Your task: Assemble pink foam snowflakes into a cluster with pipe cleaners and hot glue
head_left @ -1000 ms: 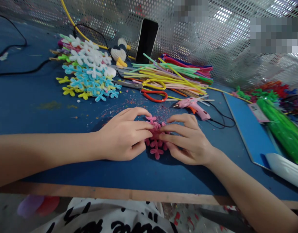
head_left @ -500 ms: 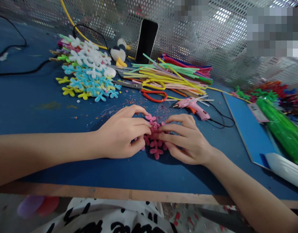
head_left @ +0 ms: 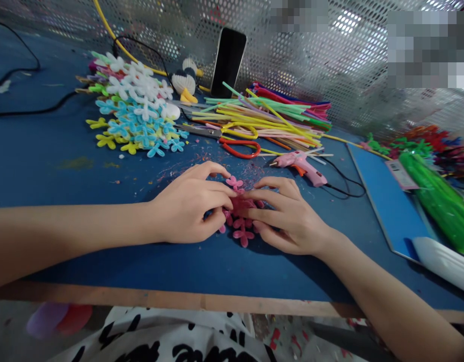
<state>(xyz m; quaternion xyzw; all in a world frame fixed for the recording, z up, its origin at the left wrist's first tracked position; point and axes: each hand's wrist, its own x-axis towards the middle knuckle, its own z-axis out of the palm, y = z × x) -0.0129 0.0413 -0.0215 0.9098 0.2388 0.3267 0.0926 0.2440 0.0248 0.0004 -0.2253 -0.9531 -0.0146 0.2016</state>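
Between my hands lies a cluster of fuzzy pink pipe-cleaner flowers (head_left: 243, 236) on the blue tabletop. My left hand (head_left: 196, 203) closes on the cluster from the left, with bent fingertips at its upper and left petals. From the right, my right hand (head_left: 290, 216) presses its fingers onto the middle and right side of the flowers. The fingers hide much of the cluster; one flower shows at the top and another at the bottom.
Behind are a heap of white, blue and yellow fuzzy flowers (head_left: 137, 110), scissors (head_left: 237, 149), loose pipe cleaners (head_left: 277, 120) and a leaning phone (head_left: 228, 63). A pink glue gun (head_left: 302, 166) lies near my right hand. Farther right are a blue board (head_left: 390, 211) and a green bundle (head_left: 436, 201).
My right fingers have shifted slightly left, over the middle of the pink flowers. The left fingertips have moved a little; the cluster stays in place.
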